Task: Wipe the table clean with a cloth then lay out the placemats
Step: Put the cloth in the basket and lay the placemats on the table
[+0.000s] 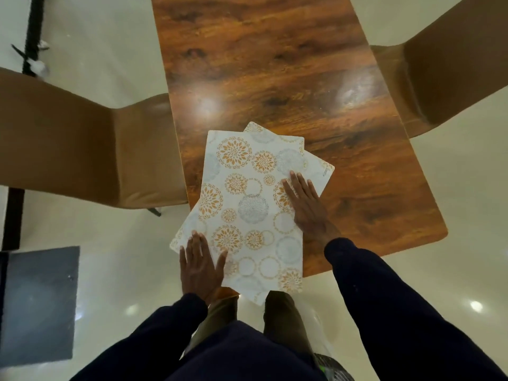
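Two white placemats with orange and grey flower circles lie stacked and skewed at the near end of the wooden table (275, 64). The top placemat (247, 204) lies lengthwise away from me; the lower placemat (320, 166) pokes out at the far right and near left, past the table's edge. My left hand (200, 265) lies flat on the near left corner of the stack, fingers straight. My right hand (306, 204) rests flat on the top placemat's right edge. No cloth is in view.
A brown chair (82, 149) stands at the table's left side and another brown chair (445, 75) at the right. A dark grey mat (38, 303) lies on the glossy cream floor at the lower left. My legs are at the table's near end.
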`<state>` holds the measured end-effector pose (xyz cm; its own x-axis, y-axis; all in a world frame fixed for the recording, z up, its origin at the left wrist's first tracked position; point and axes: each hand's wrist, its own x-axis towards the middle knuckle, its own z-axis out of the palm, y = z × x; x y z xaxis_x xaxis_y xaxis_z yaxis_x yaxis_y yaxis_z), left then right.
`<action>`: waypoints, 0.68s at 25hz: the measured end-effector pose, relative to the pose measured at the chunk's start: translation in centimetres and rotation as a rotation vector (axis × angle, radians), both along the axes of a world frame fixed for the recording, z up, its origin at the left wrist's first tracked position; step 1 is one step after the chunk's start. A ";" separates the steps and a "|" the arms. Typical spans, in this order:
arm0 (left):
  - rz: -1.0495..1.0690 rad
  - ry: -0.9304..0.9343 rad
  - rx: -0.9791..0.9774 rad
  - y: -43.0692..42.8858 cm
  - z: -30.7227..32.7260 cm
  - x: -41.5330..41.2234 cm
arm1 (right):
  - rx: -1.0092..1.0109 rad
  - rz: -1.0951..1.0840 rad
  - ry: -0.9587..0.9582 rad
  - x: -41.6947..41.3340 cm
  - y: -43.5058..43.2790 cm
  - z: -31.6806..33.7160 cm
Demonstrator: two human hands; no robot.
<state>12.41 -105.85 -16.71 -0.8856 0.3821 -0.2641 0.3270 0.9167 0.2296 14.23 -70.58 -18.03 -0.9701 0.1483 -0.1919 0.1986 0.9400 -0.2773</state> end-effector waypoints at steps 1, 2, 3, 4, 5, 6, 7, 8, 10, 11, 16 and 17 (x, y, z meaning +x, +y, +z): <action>0.015 0.000 0.021 0.5 0.1 0.8 | -0.021 -0.010 -0.003 -0.3 -0.1 0.2; 0.013 0.010 0.039 0.9 0.1 1.3 | -0.050 -0.029 -0.004 -0.4 -0.4 0.4; -0.001 0.025 0.055 1.3 -0.1 1.6 | -0.070 -0.040 -0.004 -0.3 -0.8 0.4; -0.012 0.028 0.070 1.7 -0.2 1.7 | -0.070 -0.043 0.011 -0.1 -1.2 0.2; -0.013 0.023 0.087 2.2 -0.5 1.6 | -0.067 -0.044 0.024 0.3 -1.2 -0.2; -0.007 0.015 0.102 2.6 -0.6 1.4 | -0.064 -0.048 0.035 0.8 -1.2 -0.6; -0.001 0.014 0.111 3.0 -0.8 1.2 | -0.052 -0.049 0.036 1.4 -1.1 -0.9; 0.004 0.017 0.116 3.3 -0.9 1.1 | -0.031 -0.048 0.034 1.9 -0.8 -1.2; -0.005 0.025 0.122 4.2 -1.1 1.2 | 0.017 -0.053 0.042 2.7 0.2 -1.5; -0.015 0.026 0.124 4.7 -1.2 1.3 | 0.030 -0.062 0.050 2.9 0.8 -1.6; -0.188 0.037 0.122 7.0 -2.1 2.8 | 0.135 -0.119 0.078 4.8 4.7 -1.8; -0.224 0.057 0.114 7.7 -2.2 3.1 | 0.138 -0.137 0.068 5.2 5.5 -1.6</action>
